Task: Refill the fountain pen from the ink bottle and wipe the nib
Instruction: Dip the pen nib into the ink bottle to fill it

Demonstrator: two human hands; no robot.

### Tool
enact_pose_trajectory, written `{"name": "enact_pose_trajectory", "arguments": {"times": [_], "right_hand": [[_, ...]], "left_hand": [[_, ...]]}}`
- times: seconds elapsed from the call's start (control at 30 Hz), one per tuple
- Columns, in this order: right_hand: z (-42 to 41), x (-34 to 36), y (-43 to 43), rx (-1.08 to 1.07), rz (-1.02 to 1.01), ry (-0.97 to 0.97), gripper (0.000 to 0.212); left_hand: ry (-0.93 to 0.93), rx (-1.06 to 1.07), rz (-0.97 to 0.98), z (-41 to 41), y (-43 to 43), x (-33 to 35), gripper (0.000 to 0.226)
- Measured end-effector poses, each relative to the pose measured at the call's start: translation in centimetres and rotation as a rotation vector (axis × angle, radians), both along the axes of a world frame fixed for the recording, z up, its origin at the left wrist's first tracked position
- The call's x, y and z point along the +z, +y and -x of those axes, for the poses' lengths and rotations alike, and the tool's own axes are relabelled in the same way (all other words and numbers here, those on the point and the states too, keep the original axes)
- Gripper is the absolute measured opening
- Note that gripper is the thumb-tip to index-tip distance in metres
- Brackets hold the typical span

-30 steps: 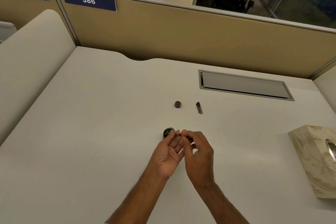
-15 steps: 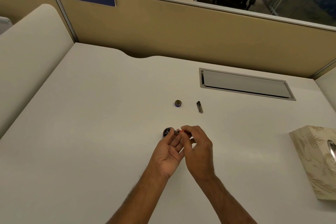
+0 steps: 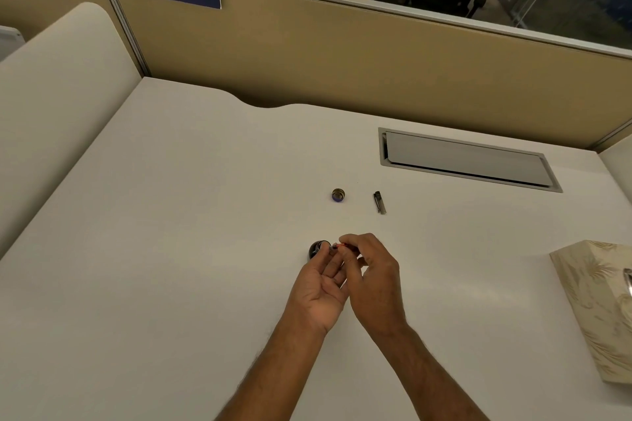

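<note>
Both hands meet over the white desk [image 3: 171,249]: the right hand [image 3: 374,278] pinches a small red-tipped pen part [image 3: 340,245] at its fingertips, the left hand [image 3: 319,287] palm-up, its fingers pressed to the same piece. Just left of that pinch, touching the left fingertips, sits the dark ink bottle [image 3: 316,248]. Beyond the grip lie the bottle cap [image 3: 338,195] and, to its right, the pen cap [image 3: 379,202].

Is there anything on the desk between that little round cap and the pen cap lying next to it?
No. The head view shows bare white desk between the round cap and the pen cap.
</note>
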State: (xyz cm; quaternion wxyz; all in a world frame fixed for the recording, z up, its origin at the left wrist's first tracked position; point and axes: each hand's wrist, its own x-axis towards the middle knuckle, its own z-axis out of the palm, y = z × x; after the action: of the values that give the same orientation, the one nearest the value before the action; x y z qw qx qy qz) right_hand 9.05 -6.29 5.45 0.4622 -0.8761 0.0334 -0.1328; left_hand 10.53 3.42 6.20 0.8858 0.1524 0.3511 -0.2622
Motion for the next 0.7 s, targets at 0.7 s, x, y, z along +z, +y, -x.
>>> {"name": "enact_pose_trajectory", "arguments": {"times": [0.7], "right_hand": [[-0.76,-0.14,-0.13,0.052,0.107,-0.01,0.013]], "left_hand": [[0.059,0.066,0.021,-0.34,-0.35,-0.35,0.02]]}}
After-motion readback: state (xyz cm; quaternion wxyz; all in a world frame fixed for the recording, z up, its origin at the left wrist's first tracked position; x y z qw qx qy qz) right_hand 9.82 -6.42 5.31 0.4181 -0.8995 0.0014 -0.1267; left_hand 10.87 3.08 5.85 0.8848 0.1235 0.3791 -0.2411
